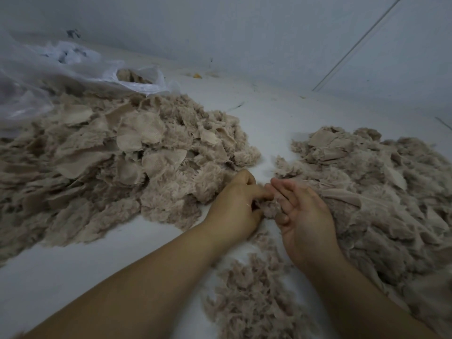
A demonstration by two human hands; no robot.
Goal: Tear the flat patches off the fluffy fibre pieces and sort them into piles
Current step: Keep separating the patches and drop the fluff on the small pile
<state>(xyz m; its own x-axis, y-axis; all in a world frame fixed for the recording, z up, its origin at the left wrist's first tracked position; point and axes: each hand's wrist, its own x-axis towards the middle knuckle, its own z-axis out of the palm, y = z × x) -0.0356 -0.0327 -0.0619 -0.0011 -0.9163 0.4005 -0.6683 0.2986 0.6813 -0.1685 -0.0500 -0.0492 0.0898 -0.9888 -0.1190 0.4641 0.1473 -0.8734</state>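
Loose tufts of beige fibre (254,297) lie nearest on the white surface (73,272), just below two bare forearms. The left hand (234,206) pinches a small fluffy fibre piece (269,209) while the right hand (303,214) cradles it with loosely bent fingers, palm up. Beyond, a large left pile (117,152) shows flat patches among fluff, a right pile (376,192) lies opposite, and a clear plastic bag (73,72) sits by the wall.

wall (244,33): pale blue-grey | floor (97,253): white | thin rod (354,45): leans on wall | light: dim
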